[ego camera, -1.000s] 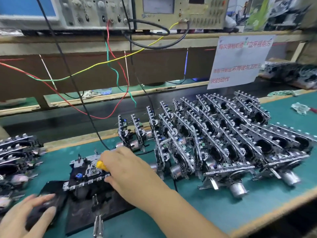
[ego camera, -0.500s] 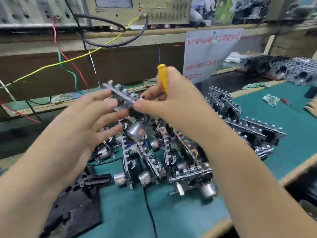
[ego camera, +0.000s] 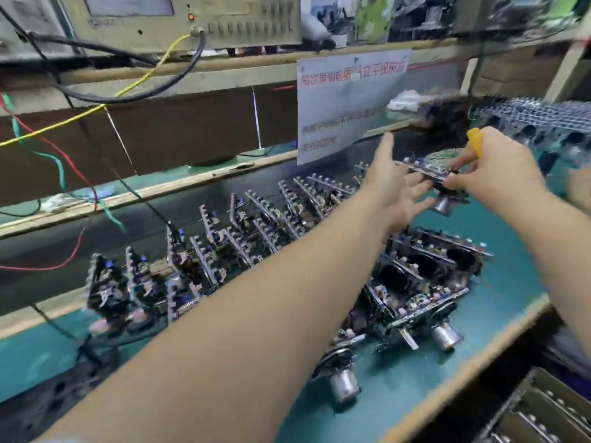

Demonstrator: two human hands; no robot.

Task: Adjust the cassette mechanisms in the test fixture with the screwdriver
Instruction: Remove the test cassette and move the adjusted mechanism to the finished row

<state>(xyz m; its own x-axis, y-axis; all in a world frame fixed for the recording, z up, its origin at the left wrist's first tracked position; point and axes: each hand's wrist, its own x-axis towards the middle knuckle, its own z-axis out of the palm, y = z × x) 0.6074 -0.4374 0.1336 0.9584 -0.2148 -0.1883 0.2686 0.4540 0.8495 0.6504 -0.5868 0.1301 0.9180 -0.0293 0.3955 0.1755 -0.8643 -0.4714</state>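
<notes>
Over the far right of the green mat (ego camera: 499, 318), both arms reach out and a single cassette mechanism (ego camera: 438, 174) hangs in the air between the two hands, well above the rows below. The right hand (ego camera: 499, 177) pinches the mechanism's near right edge between thumb and fingertips, and the same hand has a yellow-handled screwdriver (ego camera: 475, 142) tucked in its curled fingers, the handle poking up behind the knuckles; the blade is hidden. The left hand (ego camera: 395, 190) is spread with fingers straight and apart, its fingertips touching the mechanism's left underside, thumb lifted clear. From the held piece a silver motor can (ego camera: 445, 204) hangs down, just beside the left fingertips.

Below the forearms, rows of mechanisms (ego camera: 243, 238) stand on edge across the mat, with several more lying flat at the near right. A paper notice (ego camera: 339, 100) hangs from the shelf behind, and coloured wires (ego camera: 57, 161) trail down from the test instrument (ego camera: 192, 24) on top. Much of the scene is motion-blurred.
</notes>
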